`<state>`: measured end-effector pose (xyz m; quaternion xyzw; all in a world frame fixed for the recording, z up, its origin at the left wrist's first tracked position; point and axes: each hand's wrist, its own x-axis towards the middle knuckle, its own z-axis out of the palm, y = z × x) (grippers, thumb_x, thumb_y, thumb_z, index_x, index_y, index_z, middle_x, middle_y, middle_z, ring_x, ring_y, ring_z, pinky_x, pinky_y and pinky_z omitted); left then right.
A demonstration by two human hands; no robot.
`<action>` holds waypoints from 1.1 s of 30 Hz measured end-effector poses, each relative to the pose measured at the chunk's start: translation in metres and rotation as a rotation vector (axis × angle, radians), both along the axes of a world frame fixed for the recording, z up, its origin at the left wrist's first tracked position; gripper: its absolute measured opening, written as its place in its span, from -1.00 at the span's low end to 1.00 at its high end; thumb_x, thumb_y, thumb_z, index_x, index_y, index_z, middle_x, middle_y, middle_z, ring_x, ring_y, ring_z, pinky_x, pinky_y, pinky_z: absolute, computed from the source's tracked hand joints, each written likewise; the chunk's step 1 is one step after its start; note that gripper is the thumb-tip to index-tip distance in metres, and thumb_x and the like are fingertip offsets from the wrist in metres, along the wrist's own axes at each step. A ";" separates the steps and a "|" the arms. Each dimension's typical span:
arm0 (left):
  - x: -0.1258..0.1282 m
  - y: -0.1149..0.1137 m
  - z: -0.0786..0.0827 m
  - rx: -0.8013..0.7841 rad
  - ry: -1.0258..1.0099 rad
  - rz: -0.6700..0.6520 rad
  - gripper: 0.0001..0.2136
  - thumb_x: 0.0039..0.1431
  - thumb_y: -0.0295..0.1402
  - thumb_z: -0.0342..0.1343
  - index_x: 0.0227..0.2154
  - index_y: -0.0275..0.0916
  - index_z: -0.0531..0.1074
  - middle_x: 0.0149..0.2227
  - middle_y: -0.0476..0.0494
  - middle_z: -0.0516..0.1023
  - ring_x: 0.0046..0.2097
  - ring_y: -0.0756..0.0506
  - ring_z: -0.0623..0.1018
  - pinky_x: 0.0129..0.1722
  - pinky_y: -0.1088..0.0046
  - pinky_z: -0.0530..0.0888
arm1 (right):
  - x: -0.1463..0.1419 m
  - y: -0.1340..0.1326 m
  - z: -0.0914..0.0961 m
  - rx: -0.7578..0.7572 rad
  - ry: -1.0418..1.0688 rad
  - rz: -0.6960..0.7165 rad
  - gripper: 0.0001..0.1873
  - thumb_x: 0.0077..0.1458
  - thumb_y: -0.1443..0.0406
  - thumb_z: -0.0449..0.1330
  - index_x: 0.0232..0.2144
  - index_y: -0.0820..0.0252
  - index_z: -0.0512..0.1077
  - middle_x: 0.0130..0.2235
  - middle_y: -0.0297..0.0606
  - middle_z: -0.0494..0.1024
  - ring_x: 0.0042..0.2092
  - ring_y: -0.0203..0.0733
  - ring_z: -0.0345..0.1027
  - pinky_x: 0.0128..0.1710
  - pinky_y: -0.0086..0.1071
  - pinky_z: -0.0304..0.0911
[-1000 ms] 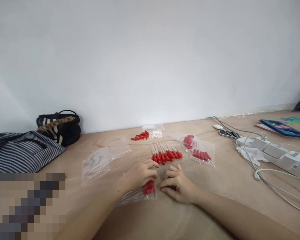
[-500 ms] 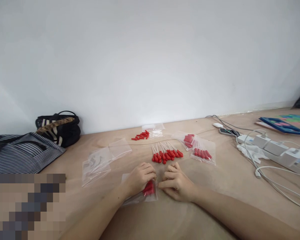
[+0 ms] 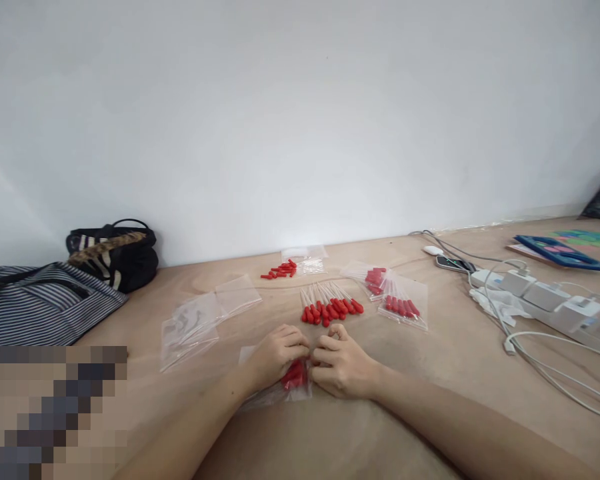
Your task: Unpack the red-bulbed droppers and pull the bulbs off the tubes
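Observation:
A clear plastic bag (image 3: pixel 304 391) with red-bulbed droppers (image 3: pixel 293 376) inside lies on the table in front of me. My left hand (image 3: pixel 276 355) rests over it with curled fingers gripping its upper right part. At the bag's right edge, my right hand (image 3: pixel 344 365) is closed with bent fingers against the plastic, close to the left fingertips; the exact pinch is hidden. Just beyond both hands spreads a fan of loose droppers (image 3: pixel 333 310) with red bulbs and thin clear stems. Two filled bags (image 3: pixel 405 308) of such droppers overlap to the right.
Flat clear bags (image 3: pixel 193 323) lie at left. Loose red bulbs (image 3: pixel 280 269) and clear tubes (image 3: pixel 311 265) sit near the wall. A striped bag (image 3: pixel 45 303) and black pouch (image 3: pixel 130 257) stand far left. White chargers (image 3: pixel 543 293) and cables (image 3: pixel 555 380) occupy the right side.
My right hand has moved slightly left against the bag's edge, and its fingers are more curled. The red bulbs inside that bag show less beneath my left hand.

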<state>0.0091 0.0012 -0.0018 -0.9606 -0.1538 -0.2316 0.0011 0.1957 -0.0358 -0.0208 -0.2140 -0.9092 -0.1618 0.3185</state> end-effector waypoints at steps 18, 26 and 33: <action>-0.004 -0.005 -0.001 0.115 -0.123 -0.087 -0.73 0.22 -0.49 -0.19 -0.45 -0.25 0.41 -0.42 -0.11 0.51 -0.39 0.00 0.41 -0.34 0.46 0.31 | 0.003 -0.002 0.000 -0.036 0.084 0.005 -0.85 0.04 0.37 0.00 -0.51 0.16 0.31 -0.55 -0.41 0.34 -0.38 -0.31 0.04 -0.27 -0.27 -0.16; -0.002 -0.009 0.000 0.034 -0.040 -0.048 -0.68 0.23 -0.50 -0.28 -0.48 -0.28 0.36 -0.43 -0.11 0.49 -0.42 0.00 0.40 -0.39 0.50 0.30 | 0.001 0.000 -0.003 0.121 0.100 0.020 -0.75 0.11 0.44 -0.05 -0.57 0.19 0.28 -0.59 -0.45 0.26 -0.40 -0.34 0.01 -0.20 -0.25 -0.18; -0.004 -0.008 0.003 -0.153 0.004 -0.025 -0.69 0.20 -0.51 -0.30 -0.46 -0.28 0.36 -0.42 -0.14 0.47 -0.38 -0.02 0.43 -0.38 0.52 0.34 | 0.007 0.005 -0.010 0.024 -0.129 -0.076 -0.71 0.15 0.43 -0.11 -0.54 0.15 0.28 -0.59 -0.48 0.28 -0.37 -0.35 0.06 -0.16 -0.22 -0.24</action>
